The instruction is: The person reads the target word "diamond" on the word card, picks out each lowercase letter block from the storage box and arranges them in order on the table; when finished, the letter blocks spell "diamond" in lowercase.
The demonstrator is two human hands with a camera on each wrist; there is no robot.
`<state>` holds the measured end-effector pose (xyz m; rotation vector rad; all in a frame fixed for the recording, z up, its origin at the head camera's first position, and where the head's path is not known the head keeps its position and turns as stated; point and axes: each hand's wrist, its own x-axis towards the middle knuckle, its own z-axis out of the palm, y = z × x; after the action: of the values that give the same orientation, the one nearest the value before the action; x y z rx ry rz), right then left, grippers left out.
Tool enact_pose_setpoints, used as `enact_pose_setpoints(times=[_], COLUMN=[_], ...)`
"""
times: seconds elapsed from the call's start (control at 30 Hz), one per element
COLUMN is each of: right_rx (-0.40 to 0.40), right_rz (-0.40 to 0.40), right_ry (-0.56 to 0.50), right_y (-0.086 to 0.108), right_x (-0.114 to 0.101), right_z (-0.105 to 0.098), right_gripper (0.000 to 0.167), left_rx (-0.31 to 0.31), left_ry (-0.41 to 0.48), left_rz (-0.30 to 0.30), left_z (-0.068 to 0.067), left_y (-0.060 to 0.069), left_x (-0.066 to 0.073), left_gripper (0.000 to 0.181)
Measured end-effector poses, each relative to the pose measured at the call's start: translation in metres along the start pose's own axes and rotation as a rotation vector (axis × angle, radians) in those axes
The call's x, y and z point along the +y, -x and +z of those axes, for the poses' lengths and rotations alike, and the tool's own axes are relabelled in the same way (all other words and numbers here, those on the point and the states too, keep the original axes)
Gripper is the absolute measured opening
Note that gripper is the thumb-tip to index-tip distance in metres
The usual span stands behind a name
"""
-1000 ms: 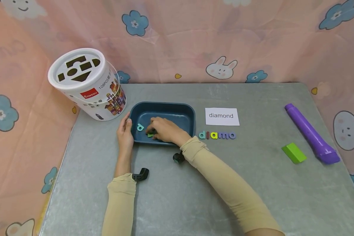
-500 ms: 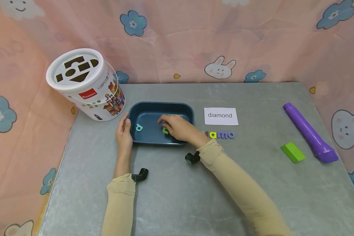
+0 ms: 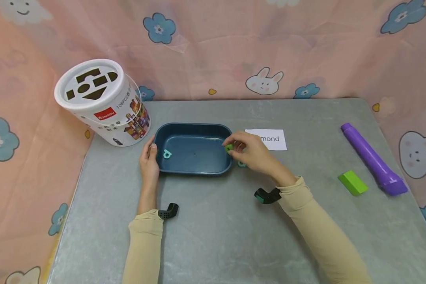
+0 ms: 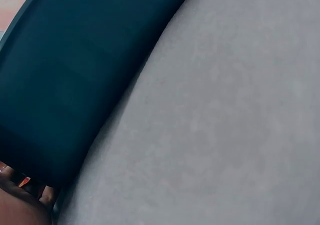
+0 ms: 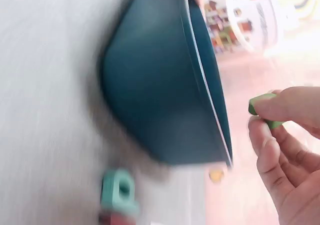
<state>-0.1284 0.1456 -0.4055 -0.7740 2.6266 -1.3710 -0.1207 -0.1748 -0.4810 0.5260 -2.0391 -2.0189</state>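
My left hand [image 3: 149,162] holds the left end of a dark blue tray [image 3: 195,154], thumb at the rim; only part of it shows at the corner of the left wrist view. Between thumb and fingers, my right hand [image 3: 253,154] pinches a small green letter [image 3: 228,148] over the tray's right rim. A teal letter [image 3: 167,154] lies inside the tray at the left. Below the right hand, a teal letter d [image 3: 241,164] shows on the table; the letters beside it are mostly hidden. The right hand also covers part of a white word card [image 3: 277,139], leaving "mond" readable.
A white lidded bucket [image 3: 103,102] stands at the back left, close to the tray. On the right side of the grey table [image 3: 213,228] lie a purple tube-like object [image 3: 374,159] and a green block [image 3: 353,182]. A patterned pink cloth [image 3: 206,47] hangs behind.
The right hand has lifted the green letter from the tray's floor and carried it right, over the rim, now covering the row of letters. The left hand has stayed at the tray.
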Motion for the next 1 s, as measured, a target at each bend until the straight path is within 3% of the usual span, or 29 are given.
enact_pose_setpoints(times=[0.17, 0.37, 0.47, 0.6, 0.8, 1.0], right_rx=[0.145, 0.246, 0.243, 0.205, 0.125, 0.119], right_rz=[0.036, 0.211, 0.326, 0.415, 0.472, 0.495], right_ry=[0.053, 0.193, 0.294, 0.372, 0.321, 0.311], right_y=[0.03, 0.065, 0.08, 0.091, 0.094, 0.095], right_x=[0.022, 0.051, 0.063, 0.078, 0.083, 0.08], right_z=[-0.026, -0.058, -0.067, -0.069, -0.067, -0.067], right_gripper=[0.019, 0.017, 0.019, 0.026, 0.039, 0.035], left_rx=[-0.005, 0.004, 0.008, 0.008, -0.007, -0.023], left_ry=[-0.006, 0.005, 0.013, 0.026, 0.012, -0.002], left_rz=[-0.009, -0.002, -0.006, -0.007, -0.011, -0.009], left_z=[0.0, 0.0, 0.0, 0.0, -0.002, -0.002], left_y=[0.001, 0.002, 0.002, 0.002, 0.003, 0.003], left_x=[0.001, 0.001, 0.002, 0.003, 0.002, 0.002], left_gripper=[0.043, 0.042, 0.042, 0.043, 0.043, 0.045])
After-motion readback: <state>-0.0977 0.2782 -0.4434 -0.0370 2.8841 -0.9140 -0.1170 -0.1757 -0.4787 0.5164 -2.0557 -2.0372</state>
